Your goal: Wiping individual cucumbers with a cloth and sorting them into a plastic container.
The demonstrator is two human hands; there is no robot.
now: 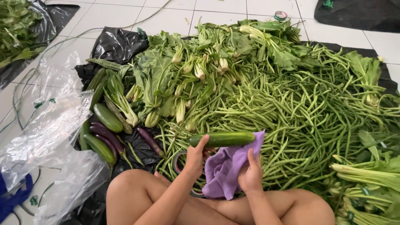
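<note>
My left hand [195,157] grips the left end of a dark green cucumber [223,138], held level above my crossed legs. My right hand [250,175] holds a purple cloth [225,168], which drapes under the cucumber and wraps its right end. Under the left hand a roll of tape [180,164] lies partly hidden on the black sheet [118,43].
A big heap of long green beans [300,112] fills the middle and right. Leafy greens [187,71] lie behind it. More cucumbers [107,117] and purple eggplants [148,139] rest at the left, beside clear plastic bags [46,125]. Bundled greens [366,179] sit at the right.
</note>
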